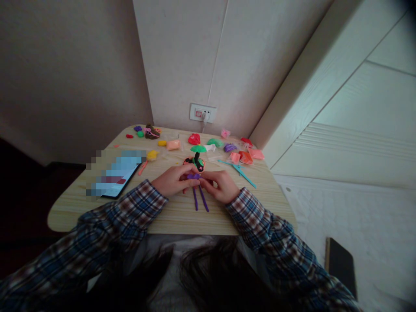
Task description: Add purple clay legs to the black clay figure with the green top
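Observation:
Both hands meet over the front middle of the small table, around a piece of purple modelling clay (193, 177). My left hand (172, 181) pinches it from the left. From the right, the fingers of my right hand (220, 185) close on its other side. Two thin purple clay strips (203, 200) extend below the fingers toward the table's front edge. Just beyond the fingertips stands a clay figure (196, 162) with a black base, a black stem and a green top. Fingers partly hide its lower part.
A tablet (117, 175) lies at the left of the wooden-patterned table (162, 223). Several bagged clay lumps, among them a red one (194, 138), line the back. Turquoise tools (243, 174) lie right. A socket (203, 113) is on the wall; a dark phone-like object (341, 264) lies lower right.

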Demonstrator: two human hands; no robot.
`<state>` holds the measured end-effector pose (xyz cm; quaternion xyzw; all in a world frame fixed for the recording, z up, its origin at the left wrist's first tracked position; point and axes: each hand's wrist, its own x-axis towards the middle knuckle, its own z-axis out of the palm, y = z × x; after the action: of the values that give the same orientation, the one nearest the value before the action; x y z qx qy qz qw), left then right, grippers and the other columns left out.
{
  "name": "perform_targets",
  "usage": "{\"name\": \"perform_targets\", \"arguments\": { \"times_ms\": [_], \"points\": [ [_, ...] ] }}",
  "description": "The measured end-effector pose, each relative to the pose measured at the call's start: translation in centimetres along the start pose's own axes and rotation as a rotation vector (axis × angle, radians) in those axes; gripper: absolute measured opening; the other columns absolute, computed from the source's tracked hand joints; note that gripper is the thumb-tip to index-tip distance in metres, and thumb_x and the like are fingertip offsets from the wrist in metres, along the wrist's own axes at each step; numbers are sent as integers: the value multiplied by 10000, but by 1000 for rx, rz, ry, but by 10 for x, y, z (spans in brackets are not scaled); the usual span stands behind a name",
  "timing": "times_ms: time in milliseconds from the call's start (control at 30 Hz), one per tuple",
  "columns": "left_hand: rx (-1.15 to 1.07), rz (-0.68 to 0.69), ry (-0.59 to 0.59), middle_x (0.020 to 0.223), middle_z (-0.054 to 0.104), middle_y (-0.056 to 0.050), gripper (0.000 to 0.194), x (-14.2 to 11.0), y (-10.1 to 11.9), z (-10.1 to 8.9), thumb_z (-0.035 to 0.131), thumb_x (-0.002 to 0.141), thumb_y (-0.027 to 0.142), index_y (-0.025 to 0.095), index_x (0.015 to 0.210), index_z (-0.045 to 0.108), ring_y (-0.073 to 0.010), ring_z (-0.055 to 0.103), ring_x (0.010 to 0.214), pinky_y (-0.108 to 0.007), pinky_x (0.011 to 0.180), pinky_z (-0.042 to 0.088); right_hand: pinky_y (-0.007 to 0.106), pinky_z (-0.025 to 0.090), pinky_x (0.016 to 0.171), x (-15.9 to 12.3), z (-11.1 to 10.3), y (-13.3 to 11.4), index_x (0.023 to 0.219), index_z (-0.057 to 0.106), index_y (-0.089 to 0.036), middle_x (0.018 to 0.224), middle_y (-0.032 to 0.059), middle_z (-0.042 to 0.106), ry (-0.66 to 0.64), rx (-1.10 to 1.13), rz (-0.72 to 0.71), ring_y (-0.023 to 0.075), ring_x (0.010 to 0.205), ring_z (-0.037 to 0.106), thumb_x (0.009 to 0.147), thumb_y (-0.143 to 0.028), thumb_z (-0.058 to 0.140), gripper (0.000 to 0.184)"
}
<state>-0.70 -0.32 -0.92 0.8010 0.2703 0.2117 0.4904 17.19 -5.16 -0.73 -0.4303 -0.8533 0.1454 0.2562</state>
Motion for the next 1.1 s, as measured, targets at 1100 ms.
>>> {"name": "perform_targets", "arguments": {
  "times_ms": [1100],
  "points": [
    [-87,28,40,685,570,24,125,0,-2,0,467,821,238,158,913,437,-61,510,414,-163,399,407,191,359,543,0,-1,1,778,573,-156,590,-6,561,6,73,15,93,516,495,898,-338,380,291]
  ]
}}
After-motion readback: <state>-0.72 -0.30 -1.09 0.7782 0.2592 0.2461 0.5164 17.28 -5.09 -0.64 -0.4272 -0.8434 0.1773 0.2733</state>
